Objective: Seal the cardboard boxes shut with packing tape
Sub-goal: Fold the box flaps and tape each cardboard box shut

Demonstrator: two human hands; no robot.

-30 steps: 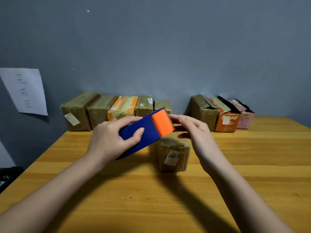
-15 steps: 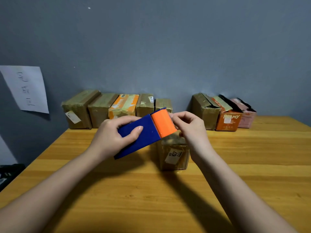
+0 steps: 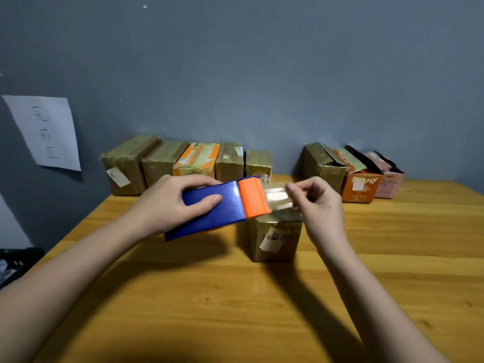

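The left hand (image 3: 167, 205) grips a blue tape dispenser (image 3: 209, 210) with an orange end, fingers curled over its top edge and thumb pressed flat against its blue side. The right hand (image 3: 314, 200) pinches the free end of a clear strip of tape (image 3: 277, 196) between thumb and fingertips, the other fingers loosely curled; the strip runs taut from the orange end to that pinch. Both hover above a small cardboard box (image 3: 275, 237) standing on the wooden table (image 3: 235, 310), with a white label reading "07" (the rest is too small to read). Five boxes (image 3: 183, 163) line the wall at the back left, three more (image 3: 353, 174) at the back right, the orange one printed with letters ending "MY". A handwritten paper sheet (image 3: 44, 132) hangs on the wall.
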